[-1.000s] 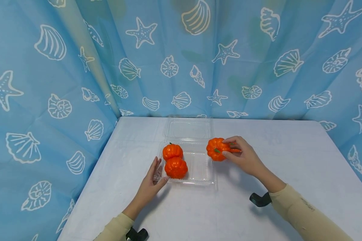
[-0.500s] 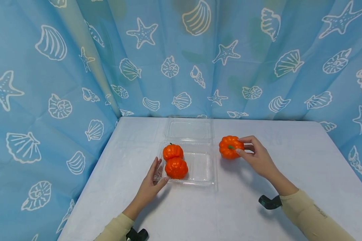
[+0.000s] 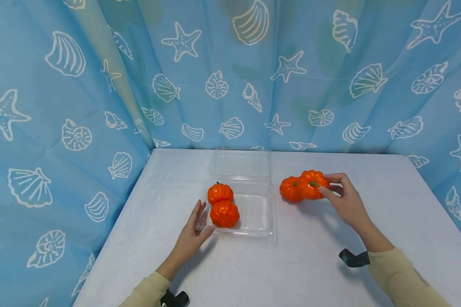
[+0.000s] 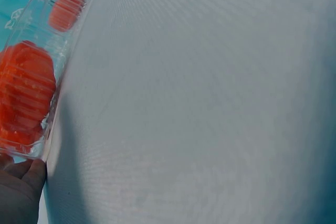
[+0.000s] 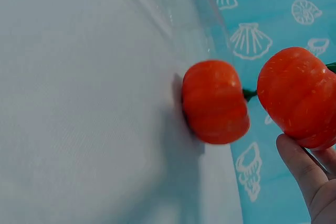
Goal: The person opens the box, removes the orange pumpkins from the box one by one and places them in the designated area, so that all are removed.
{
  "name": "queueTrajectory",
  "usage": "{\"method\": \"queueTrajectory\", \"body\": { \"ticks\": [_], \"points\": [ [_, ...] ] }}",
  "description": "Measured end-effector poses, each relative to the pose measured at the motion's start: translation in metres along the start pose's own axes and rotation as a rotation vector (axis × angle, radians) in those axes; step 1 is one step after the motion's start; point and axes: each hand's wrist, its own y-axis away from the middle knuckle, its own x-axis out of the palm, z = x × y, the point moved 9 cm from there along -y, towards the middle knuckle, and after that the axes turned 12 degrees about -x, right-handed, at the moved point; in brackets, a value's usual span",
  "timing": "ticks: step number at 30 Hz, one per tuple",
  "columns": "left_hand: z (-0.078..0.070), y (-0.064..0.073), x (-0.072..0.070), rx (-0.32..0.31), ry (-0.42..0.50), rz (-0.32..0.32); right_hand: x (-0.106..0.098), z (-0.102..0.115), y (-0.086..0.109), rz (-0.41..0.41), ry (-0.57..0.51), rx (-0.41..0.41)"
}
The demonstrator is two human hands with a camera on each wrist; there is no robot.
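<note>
On the white table stands a clear plastic clamshell container (image 3: 255, 213) with its lid (image 3: 240, 165) folded back. Two small orange toy pumpkins, a rear one (image 3: 220, 194) and a front one (image 3: 224, 214), sit in its left half. My left hand (image 3: 190, 236) touches the container's near left corner, fingers extended along the side and thumb at the front edge. To the right of the container, my right hand (image 3: 343, 200) holds an orange pumpkin (image 3: 312, 184) between thumb and fingers, its green stem showing. Another pumpkin (image 5: 215, 102) stands on the table just left of the held one.
A white cloth covers the table (image 3: 311, 273). Behind it and along the left hangs a blue curtain (image 3: 230, 76) printed with shells and starfish. Dark camera mounts (image 3: 354, 258) are worn at both wrists.
My right hand has moved right with its pumpkin, away from the container's right edge and past the pumpkin on the table, which now shows beside it. My left hand stays put.
</note>
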Motion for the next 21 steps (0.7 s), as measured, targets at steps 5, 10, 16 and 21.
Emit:
{"method": "queueTrajectory", "body": {
  "ticks": [5, 10, 16, 21],
  "points": [
    [0.000, 0.000, 0.000, 0.000, -0.003, -0.002, -0.006, -0.012, 0.005, -0.003, 0.012, 0.025],
    [0.000, 0.001, 0.000, 0.004, -0.003, -0.003, -0.012, -0.025, 0.010, -0.005, -0.005, 0.061],
    [0.000, 0.001, 0.000, 0.001, -0.001, 0.000, -0.013, -0.040, 0.015, 0.016, -0.013, 0.127],
    [0.000, 0.001, 0.000, 0.001, -0.002, 0.001, -0.014, -0.046, 0.017, 0.015, -0.006, 0.147]
  ]
}}
